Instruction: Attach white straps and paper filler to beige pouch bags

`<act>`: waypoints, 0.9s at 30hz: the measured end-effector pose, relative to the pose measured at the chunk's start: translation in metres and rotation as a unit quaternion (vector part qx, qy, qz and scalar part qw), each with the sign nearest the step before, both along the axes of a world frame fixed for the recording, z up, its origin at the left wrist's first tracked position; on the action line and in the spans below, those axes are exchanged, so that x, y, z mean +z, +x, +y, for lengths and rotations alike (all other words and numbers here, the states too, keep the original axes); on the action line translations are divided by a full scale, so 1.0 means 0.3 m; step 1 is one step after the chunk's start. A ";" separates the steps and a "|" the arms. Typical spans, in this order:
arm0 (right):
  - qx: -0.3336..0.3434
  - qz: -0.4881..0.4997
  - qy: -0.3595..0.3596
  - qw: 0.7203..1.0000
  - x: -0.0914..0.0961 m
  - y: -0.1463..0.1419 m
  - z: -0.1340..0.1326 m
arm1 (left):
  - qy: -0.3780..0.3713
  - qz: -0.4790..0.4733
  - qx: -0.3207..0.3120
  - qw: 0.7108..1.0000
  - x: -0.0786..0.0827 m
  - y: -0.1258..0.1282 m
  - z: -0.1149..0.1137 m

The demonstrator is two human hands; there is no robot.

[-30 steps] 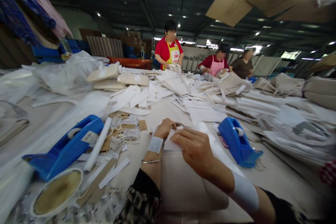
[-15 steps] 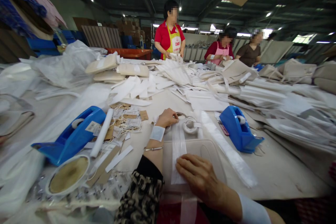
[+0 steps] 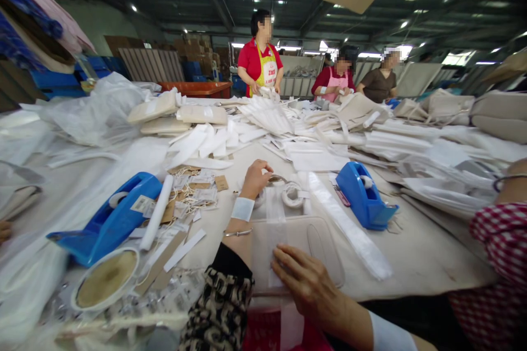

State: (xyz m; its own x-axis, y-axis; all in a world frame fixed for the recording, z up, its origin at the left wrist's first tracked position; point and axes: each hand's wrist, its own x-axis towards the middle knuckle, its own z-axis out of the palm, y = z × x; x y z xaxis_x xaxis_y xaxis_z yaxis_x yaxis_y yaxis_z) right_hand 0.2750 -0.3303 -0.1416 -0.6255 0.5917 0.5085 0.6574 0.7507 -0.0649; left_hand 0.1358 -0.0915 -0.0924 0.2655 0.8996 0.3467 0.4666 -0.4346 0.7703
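A pale beige bag lies flat before me, with a translucent white strip running lengthwise over it. My right hand rests on the bag, its fingers stretched out and touching the strip's near part. At the bag's far side, my left hand has its fingers curled together beside a shiny metal piece. What its fingertips hold, if anything, I cannot make out. A white-wrapped ring-shaped coil lies just right of the strip. Below the bag, another pale strip hangs against red cloth.
Blue tape dispensers stand left and right. Cord-strung tags and a tape roll lie left. A long plastic strip lies right. White sheets pile up beyond. A co-worker's checked sleeve reaches in at right.
A co-worker's arm in a checked sleeve has come in at the right. The view has shifted a little. Both my hands keep nearly the same places on and beyond the bag.
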 end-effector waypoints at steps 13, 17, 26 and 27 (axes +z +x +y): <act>0.010 0.011 -0.057 0.998 -0.033 0.036 -0.049 | 0.153 0.161 -0.250 0.942 -0.161 -0.209 -0.622; 0.009 -0.005 -0.050 0.999 -0.066 0.091 -0.121 | 0.210 0.214 -0.244 0.922 -0.180 -0.221 -0.619; -0.092 0.005 0.096 0.991 -0.277 0.079 -0.220 | 0.253 0.243 -0.235 0.906 -0.180 -0.219 -0.625; -0.090 0.037 0.101 0.990 -0.269 0.067 -0.221 | 0.256 0.242 -0.234 0.906 -0.180 -0.220 -0.626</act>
